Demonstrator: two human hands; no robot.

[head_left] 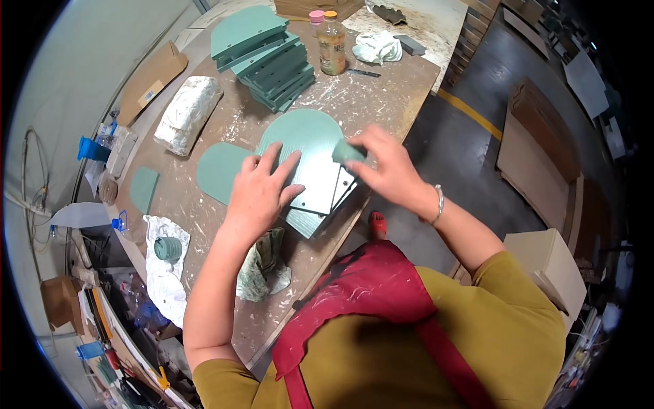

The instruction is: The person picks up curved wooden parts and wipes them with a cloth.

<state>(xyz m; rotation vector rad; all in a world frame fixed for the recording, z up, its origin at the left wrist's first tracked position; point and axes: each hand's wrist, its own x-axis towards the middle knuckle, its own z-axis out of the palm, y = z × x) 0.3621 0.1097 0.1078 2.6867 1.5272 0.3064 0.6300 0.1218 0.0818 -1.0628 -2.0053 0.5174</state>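
A pale green board (304,129) with one rounded end lies in front of me near the table's right edge, on top of other green boards. My left hand (255,187) lies on its left side with the fingers spread, pressing on the surface. My right hand (392,167) pinches a small green pad (346,151) against the board's right edge. Whether the pad is sandpaper or a sponge cannot be made out. Small dark holes show at the board's squared end. Beside it on the left rests another rounded green board (216,170).
Green boards (272,61) are stacked at the back, near a bottle (332,48) with an orange cap. A wrapped white bundle (189,112) lies left. Closer are a crumpled cloth (262,269) and a white cloth (165,283) carrying a green roll (167,249). Cardboard boxes (545,266) stand right.
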